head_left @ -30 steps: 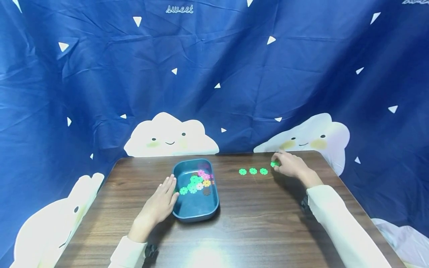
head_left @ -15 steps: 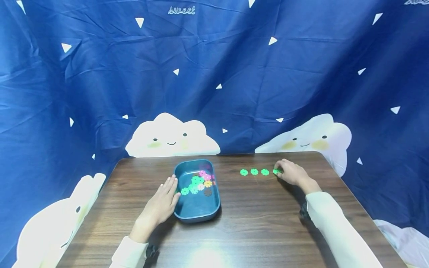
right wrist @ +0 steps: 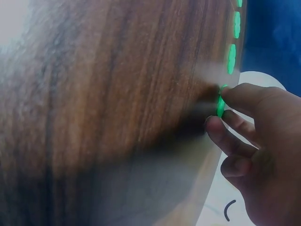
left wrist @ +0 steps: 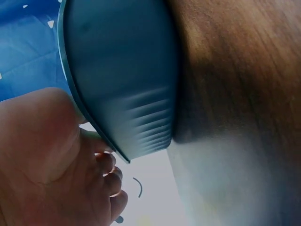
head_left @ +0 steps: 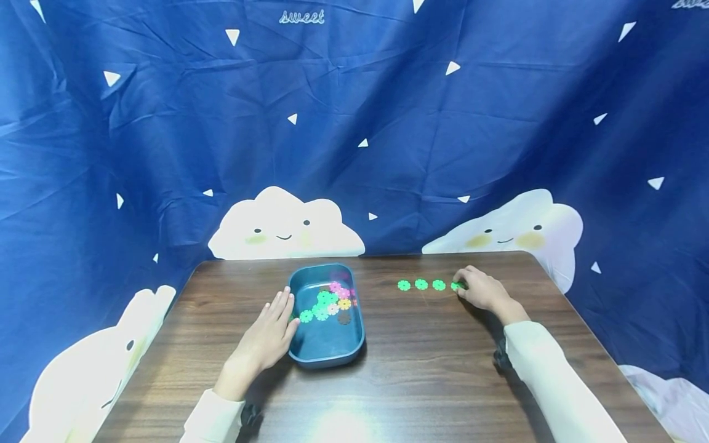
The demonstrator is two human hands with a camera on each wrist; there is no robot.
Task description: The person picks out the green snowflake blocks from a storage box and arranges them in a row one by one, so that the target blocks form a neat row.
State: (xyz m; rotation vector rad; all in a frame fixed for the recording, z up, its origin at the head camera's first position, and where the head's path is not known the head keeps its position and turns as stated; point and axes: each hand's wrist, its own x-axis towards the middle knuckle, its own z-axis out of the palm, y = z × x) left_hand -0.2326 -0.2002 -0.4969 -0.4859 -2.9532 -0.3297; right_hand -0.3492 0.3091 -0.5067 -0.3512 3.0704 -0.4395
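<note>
A dark blue tray [head_left: 301,358] on the wooden table holds several flower-shaped discs [head_left: 327,303] in green, pink and yellow. My left hand [head_left: 281,312] lies flat with straight fingers against the tray's left wall [left wrist: 127,80]. Three green discs [head_left: 421,284] lie in a row to the right of the tray. At the row's right end my right hand [head_left: 463,287] pinches a fourth green disc [head_left: 456,286] down at the table top. The right wrist view shows that disc [right wrist: 220,102] edge-on between my fingertips [right wrist: 230,94], in line with the other discs [right wrist: 231,59].
The table [head_left: 421,369] is dark wood with its back edge near the row of discs. A blue curtain with white clouds [head_left: 282,224] hangs behind and around it. Bare wood stretches in front of the tray and the row.
My right hand has brought the green disc down and nearer, from just behind the row to its right end at table level. The left hand and tray have stayed put.
</note>
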